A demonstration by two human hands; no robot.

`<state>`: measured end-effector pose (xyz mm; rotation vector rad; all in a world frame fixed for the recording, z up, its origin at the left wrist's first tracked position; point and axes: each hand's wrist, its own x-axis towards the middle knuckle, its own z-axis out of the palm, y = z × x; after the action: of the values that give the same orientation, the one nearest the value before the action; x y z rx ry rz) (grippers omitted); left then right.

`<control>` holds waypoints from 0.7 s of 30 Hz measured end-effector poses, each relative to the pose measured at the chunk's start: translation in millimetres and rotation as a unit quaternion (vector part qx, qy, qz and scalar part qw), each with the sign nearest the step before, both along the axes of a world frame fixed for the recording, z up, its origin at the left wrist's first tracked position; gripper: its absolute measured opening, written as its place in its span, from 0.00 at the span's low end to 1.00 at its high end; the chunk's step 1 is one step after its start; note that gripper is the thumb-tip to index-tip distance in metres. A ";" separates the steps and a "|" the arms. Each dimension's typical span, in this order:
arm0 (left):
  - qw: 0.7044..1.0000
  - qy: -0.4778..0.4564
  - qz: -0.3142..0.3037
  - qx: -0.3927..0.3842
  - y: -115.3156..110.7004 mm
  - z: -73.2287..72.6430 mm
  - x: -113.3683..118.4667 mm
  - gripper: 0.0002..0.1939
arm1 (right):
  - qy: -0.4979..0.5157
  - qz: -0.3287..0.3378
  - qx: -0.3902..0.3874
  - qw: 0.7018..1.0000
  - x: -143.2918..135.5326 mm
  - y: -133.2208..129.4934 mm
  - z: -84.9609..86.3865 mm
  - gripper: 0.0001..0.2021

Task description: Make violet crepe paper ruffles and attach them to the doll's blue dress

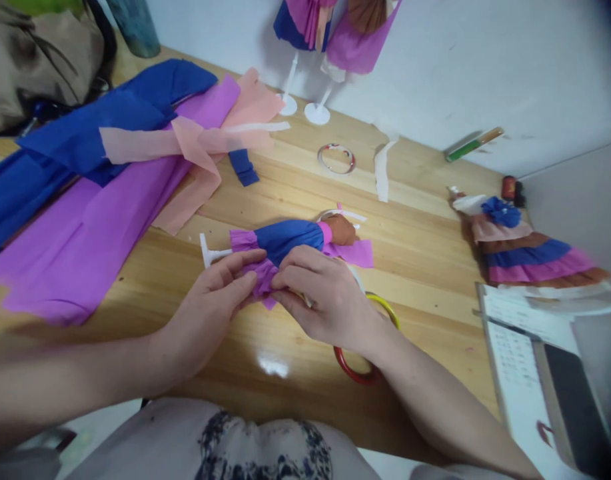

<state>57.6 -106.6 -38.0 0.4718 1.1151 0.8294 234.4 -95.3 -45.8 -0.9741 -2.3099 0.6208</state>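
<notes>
A small paper dress form in blue, purple and brown lies on its side on the wooden table, its white stand pointing left. Just in front of it, a gathered piece of purple crepe paper is pinched between the thumb and fingers of my left hand. My right hand has its fingers closed on the right end of the same purple piece. Partly under my right wrist rest scissors with a yellow and red handle; their blades are mostly hidden.
Blue, purple and peach crepe paper lie at the left. Behind are a tape roll, two standing dress forms and a green knife. A layered dress, notebook and phone are at the right.
</notes>
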 end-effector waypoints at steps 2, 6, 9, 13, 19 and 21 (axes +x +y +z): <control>0.999 0.029 -0.013 0.020 0.0 1.0 -0.5 0.12 | 0.044 -0.013 -0.051 0.998 -1.6 0.8 -0.1 0.08; 0.996 0.048 -0.048 0.055 0.9 2.6 0.0 0.18 | 0.105 -0.037 -0.143 0.983 -2.3 2.4 2.1 0.08; 0.996 0.040 -0.056 0.052 1.3 1.8 2.2 0.23 | 0.119 -0.064 -0.164 0.977 -1.0 3.4 2.3 0.09; 0.994 0.058 -0.064 0.062 1.8 -0.6 3.0 0.23 | 0.104 -0.078 -0.141 0.982 5.8 4.9 1.7 0.07; 0.993 0.080 -0.060 0.062 3.5 -3.0 1.1 0.22 | 0.030 -0.013 -0.090 0.995 16.5 6.2 0.3 0.07; 0.994 0.074 -0.054 0.054 4.1 -3.1 1.4 0.21 | 0.020 -0.004 -0.077 0.997 18.3 7.5 -1.7 0.07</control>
<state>58.9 -102.5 -41.2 0.6883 1.1731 0.7715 252.7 -87.7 -47.4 -1.0308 -2.2479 0.8186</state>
